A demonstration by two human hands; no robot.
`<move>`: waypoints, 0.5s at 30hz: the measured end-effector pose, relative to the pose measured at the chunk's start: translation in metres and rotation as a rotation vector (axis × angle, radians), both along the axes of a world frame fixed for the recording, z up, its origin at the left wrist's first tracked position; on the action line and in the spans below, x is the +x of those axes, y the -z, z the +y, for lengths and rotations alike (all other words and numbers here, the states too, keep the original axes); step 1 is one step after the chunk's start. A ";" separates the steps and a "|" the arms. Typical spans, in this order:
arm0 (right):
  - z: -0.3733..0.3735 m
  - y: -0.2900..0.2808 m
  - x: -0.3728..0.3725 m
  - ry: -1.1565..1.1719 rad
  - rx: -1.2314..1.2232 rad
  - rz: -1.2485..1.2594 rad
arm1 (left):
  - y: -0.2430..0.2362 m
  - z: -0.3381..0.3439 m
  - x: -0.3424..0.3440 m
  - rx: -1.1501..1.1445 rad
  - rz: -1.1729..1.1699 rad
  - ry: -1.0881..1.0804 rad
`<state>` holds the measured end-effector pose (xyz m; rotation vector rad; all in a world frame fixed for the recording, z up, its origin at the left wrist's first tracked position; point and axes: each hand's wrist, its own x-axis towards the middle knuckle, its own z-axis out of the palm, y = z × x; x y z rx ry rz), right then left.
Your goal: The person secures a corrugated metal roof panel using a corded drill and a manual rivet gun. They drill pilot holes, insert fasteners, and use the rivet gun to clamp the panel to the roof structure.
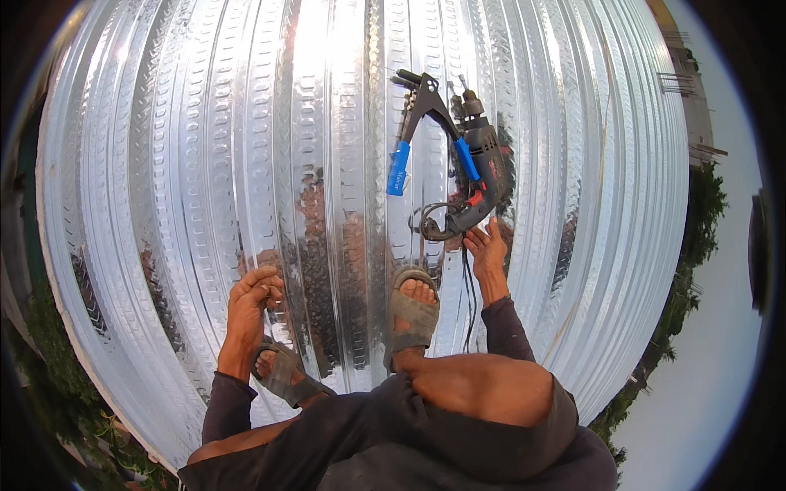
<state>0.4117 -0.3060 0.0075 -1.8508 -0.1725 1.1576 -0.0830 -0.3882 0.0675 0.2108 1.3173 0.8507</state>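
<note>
A black and red drill (486, 155) lies on the shiny, ridged metal sheets (225, 164), with its tip pointing away from the person. The right hand (489, 255) is at the near end of the drill, by the bottom of its handle. Its fingers are a bit apart and not wrapped around it; I cannot tell if they touch it. The left hand (252, 304) is far to the left of the drill, with bent fingers close together. I cannot tell if it pinches something small. Just left of the drill is a black tool with blue handles (426, 100), its two handles spread wide. A dark cord (469, 303) runs from the drill toward the person.
</note>
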 end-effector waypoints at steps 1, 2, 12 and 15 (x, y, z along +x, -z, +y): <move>0.012 0.008 -0.014 0.051 0.083 0.232 | -0.002 0.002 -0.004 0.001 -0.018 -0.004; 0.021 0.012 -0.015 0.053 0.127 0.280 | -0.002 0.007 -0.004 0.004 -0.048 -0.004; 0.061 0.011 -0.032 0.144 0.239 0.740 | -0.021 0.033 -0.001 -0.144 -0.226 -0.110; 0.057 0.009 -0.013 0.218 0.242 0.803 | -0.045 0.044 0.014 -0.188 -0.084 -0.056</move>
